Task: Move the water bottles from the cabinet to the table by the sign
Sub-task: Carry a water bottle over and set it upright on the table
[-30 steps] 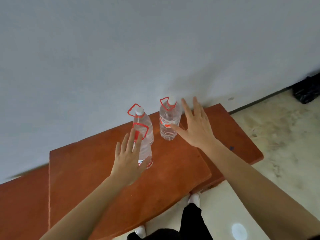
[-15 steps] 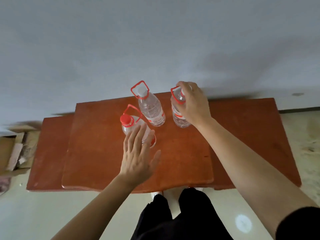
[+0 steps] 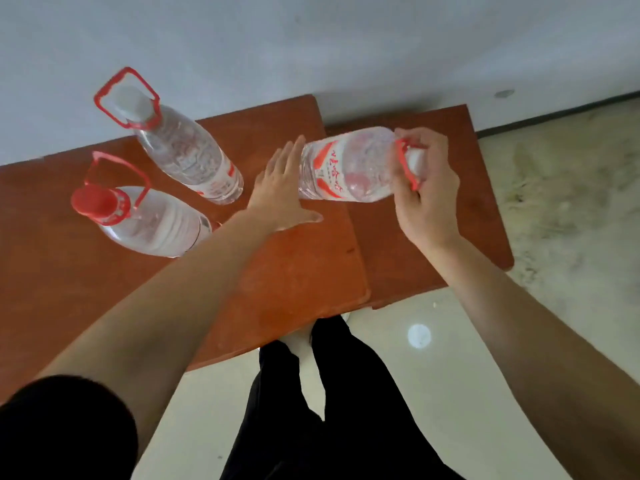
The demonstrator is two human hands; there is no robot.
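Three clear water bottles with red carry handles are in view over a reddish-brown wooden top [image 3: 294,271]. My right hand [image 3: 424,188] is shut on the neck of one bottle [image 3: 346,168], which is lifted and tipped almost on its side. My left hand [image 3: 282,192] is open, fingers spread, right beside that bottle's base. Two bottles stand upright at the left: a white-capped one [image 3: 187,157] at the back and a red-capped one [image 3: 149,220] nearer me.
A second, lower reddish-brown surface [image 3: 450,220] adjoins the first on the right. A white wall [image 3: 311,46] rises directly behind. Pale floor [image 3: 571,202] lies to the right and below, where my dark trousers [image 3: 329,410] show.
My right hand has lifted the right bottle off the surface and tipped it sideways. My left hand has left the red-capped bottle and moved right to the lifted bottle's base. The view came closer.
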